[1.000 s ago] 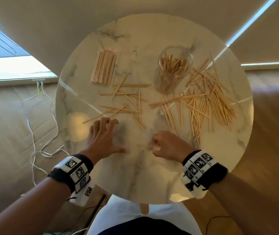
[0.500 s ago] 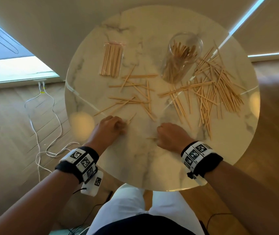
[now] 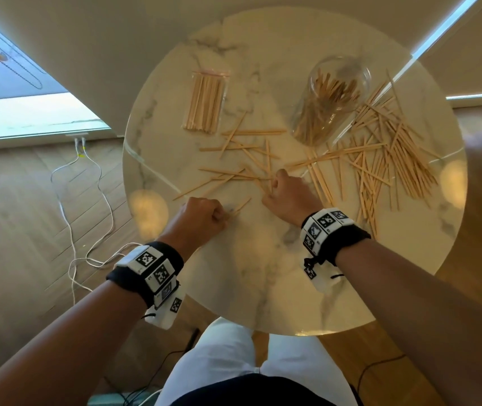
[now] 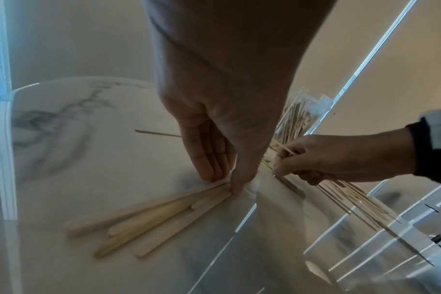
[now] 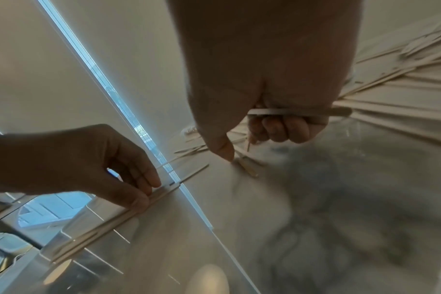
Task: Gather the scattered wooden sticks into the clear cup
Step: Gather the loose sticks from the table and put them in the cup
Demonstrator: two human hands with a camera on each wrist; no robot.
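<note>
A clear cup (image 3: 330, 98) partly filled with wooden sticks stands at the back right of the round marble table (image 3: 263, 288). Loose sticks lie in a big pile (image 3: 386, 159) to its right and a thinner scatter (image 3: 239, 159) at mid-table. My left hand (image 3: 222, 218) is curled near the front, pinching the ends of several sticks (image 4: 164, 214) that fan out on the table. My right hand (image 3: 275, 186) is at the scatter's near edge, its curled fingers holding a stick (image 5: 297, 112), and its thumb touches another stick (image 5: 247, 169) on the table.
A clear packet of sticks (image 3: 206, 102) lies at the back left of the table. White cables (image 3: 87, 215) run over the wooden floor to the left. My lap (image 3: 248, 361) is against the table's near edge.
My left hand went from flat on the table to pinching several sticks. My right hand moved forward from the front of the table to the middle scatter.
</note>
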